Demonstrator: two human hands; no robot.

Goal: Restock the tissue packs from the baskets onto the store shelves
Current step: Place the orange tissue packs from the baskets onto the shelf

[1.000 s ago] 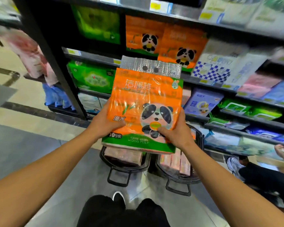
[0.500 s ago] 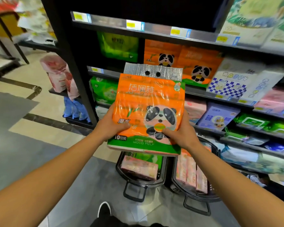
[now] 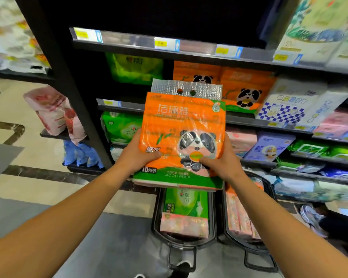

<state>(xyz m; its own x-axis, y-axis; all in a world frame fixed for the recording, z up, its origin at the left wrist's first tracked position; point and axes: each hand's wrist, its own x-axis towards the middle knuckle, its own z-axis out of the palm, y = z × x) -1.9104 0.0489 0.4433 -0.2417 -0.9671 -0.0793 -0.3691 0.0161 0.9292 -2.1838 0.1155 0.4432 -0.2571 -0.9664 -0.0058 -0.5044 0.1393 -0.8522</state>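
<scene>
We hold an orange pack (image 3: 182, 137) upright in front of the shelves (image 3: 189, 55), and everything else we place from it. To its left, pink packs (image 3: 54, 111) lean on a low side shelf beyond the black post (image 3: 68, 97). Our left hand (image 3: 138, 152) grips the pack's lower left edge, thumb on the front and fingers curled behind. Our right hand (image 3: 222, 160) grips its lower right edge the same way, thumb on the panda print. Behind the pack's top, two like orange packs (image 3: 245, 91) stand on the shelf, with a green pack (image 3: 135, 69) to their left. Straight below the pack, two black baskets sit on the floor: the left basket (image 3: 156, 217) holds a green pack and a pink one, the right basket (image 3: 269, 207) holds pink packs on edge. Right of the pack, checkered, purple and green packs fill the shelves.
</scene>
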